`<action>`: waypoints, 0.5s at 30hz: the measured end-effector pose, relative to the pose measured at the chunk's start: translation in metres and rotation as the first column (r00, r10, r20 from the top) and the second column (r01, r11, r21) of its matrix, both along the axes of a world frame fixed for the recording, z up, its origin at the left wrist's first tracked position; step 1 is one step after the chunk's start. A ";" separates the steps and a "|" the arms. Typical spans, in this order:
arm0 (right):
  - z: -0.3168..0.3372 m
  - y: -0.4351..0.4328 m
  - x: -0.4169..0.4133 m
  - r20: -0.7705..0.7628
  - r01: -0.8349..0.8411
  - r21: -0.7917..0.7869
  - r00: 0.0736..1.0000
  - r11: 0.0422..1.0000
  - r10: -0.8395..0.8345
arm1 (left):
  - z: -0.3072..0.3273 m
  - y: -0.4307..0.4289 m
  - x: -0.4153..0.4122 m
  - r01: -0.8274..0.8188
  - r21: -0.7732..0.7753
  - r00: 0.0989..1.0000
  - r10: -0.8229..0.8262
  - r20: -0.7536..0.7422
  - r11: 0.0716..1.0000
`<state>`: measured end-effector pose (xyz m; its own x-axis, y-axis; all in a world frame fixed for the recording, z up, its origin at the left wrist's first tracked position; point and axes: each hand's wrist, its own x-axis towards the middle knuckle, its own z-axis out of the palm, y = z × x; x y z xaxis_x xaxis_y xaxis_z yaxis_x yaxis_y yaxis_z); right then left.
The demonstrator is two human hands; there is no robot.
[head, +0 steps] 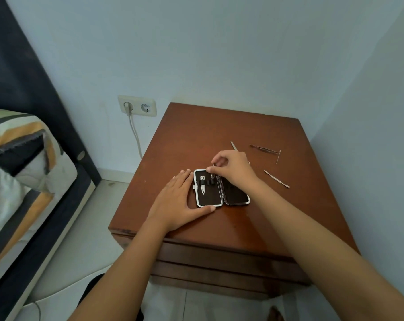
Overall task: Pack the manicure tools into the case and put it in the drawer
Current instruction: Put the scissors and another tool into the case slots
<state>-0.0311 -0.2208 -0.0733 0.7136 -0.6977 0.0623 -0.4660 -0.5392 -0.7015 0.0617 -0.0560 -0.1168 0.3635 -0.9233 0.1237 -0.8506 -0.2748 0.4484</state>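
Case open flat, one tool going in

Case [221, 189] lies open mid-nightstand [196, 126]. I see my left hand [176, 200] flat, fingers spread, bracing its left edge. My right hand [234, 169] pinches a thin tool [213, 173] over the case's top edge. Tweezers [263, 148] and loose picks [276, 179] lie right of the case, well apart.

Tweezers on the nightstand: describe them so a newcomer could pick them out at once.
On the brown wooden nightstand, look to the far right, beyond the open black manicure case. The thin dark metal tweezers lie farthest back; unlike the paler single-rod tools nearby, they are darker and two-pronged.
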 end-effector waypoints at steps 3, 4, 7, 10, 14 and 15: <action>0.002 0.001 0.002 -0.091 -0.067 -0.037 0.994 0.997 0.063 | -0.001 0.000 0.000 -0.005 0.000 1.000 0.005 -0.012 1.000; 0.003 0.001 0.002 -0.121 -0.090 -0.047 0.989 0.995 0.084 | -0.001 -0.001 0.001 -0.006 -0.001 1.000 0.006 -0.015 1.000; 0.002 0.004 -0.001 -0.191 -0.164 -0.104 0.971 0.981 0.142 | -0.003 -0.001 0.000 -0.005 -0.007 1.000 0.005 -0.013 1.000; -0.001 0.012 -0.005 -0.196 -0.229 -0.162 0.961 0.960 0.196 | -0.003 -0.002 0.001 -0.003 -0.004 1.000 0.003 -0.008 1.000; -0.004 0.014 -0.005 -0.151 -0.186 -0.132 0.975 0.974 0.165 | -0.005 -0.002 0.001 0.003 -0.004 1.000 -0.003 0.003 1.000; -0.004 0.014 -0.005 -0.158 -0.180 -0.131 0.975 0.975 0.159 | -0.005 -0.002 0.001 0.007 -0.006 1.000 -0.007 0.007 1.000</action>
